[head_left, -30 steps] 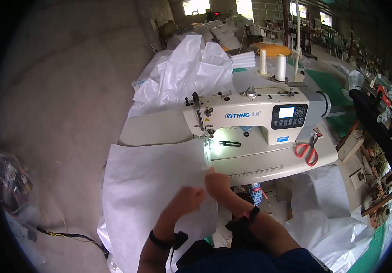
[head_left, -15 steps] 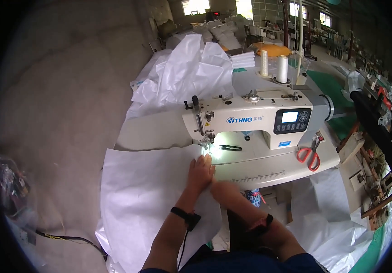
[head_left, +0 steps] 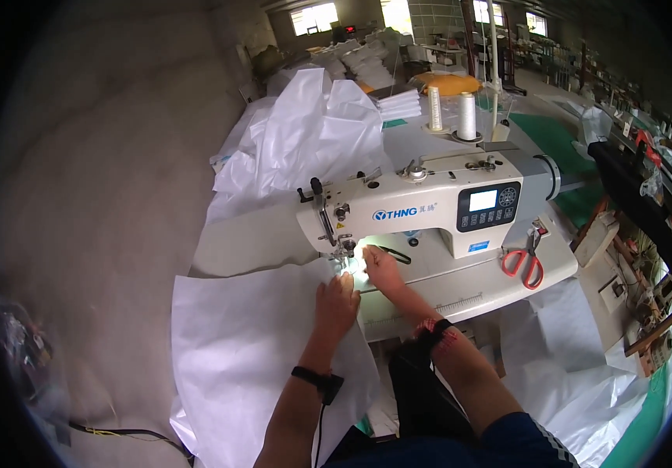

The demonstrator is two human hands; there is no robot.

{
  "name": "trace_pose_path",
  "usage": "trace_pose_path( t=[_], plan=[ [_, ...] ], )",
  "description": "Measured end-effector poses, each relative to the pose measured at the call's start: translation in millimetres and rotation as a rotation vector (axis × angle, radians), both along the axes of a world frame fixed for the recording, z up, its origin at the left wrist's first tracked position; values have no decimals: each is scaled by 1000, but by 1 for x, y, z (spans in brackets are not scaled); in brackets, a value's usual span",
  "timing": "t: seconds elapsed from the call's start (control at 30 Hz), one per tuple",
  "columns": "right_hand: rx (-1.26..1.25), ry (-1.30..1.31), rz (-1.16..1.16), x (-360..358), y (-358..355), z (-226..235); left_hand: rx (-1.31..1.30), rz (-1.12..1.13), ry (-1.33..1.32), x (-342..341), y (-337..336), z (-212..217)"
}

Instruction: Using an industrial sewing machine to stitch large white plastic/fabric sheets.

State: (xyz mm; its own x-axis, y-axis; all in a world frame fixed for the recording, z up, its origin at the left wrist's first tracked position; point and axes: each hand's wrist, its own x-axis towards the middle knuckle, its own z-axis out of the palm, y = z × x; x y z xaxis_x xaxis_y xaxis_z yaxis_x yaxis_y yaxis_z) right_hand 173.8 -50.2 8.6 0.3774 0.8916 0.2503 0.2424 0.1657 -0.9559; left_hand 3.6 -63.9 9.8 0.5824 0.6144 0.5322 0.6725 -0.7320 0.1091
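My left hand (head_left: 337,303) lies on a white sheet (head_left: 250,327) just in front of the presser foot (head_left: 344,259) of a white sewing machine (head_left: 422,204). Its fingers are stretched out toward the needle, the thumb apart. The sheet looks smooth, like woven plastic, and hangs over the table's front edge. My right hand (head_left: 383,267) is under the machine's arm, right of the needle, its fingers curled in the lamp's glare. What they hold, if anything, cannot be made out. Right behind its knuckles are black thread snips (head_left: 400,257); whether the hand touches them is unclear.
Red-handled scissors (head_left: 523,267) lie at the table's right end. Thread cones (head_left: 467,117) stand behind the machine. A crumpled white sheet pile (head_left: 289,132) fills the back left. More white sheeting (head_left: 562,351) hangs at the right, and a black cable (head_left: 129,434) crosses the floor.
My right hand has gone from beside my left wrist up under the machine's arm, beside the needle. The snips have turned slightly. My left hand stays on the sheet; the whole view has shifted.
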Motion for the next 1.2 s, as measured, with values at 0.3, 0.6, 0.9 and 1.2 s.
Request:
trace_pose_path(
  t=[0.3, 0.6, 0.9, 1.2],
  plan=[
    [123, 470, 14, -11, 24, -4, -6, 28, 61, 0, -3, 3],
    [90, 83, -142, -19, 24, 1, 2, -6, 42, -1, -2, -1],
    [81, 185, -150, -20, 27, -2, -26, -15, 93, -10, -19, 0],
    [45, 4, -71, -47, -77, -4, -4, -58, 105, -11, 9, 5]
  ],
)
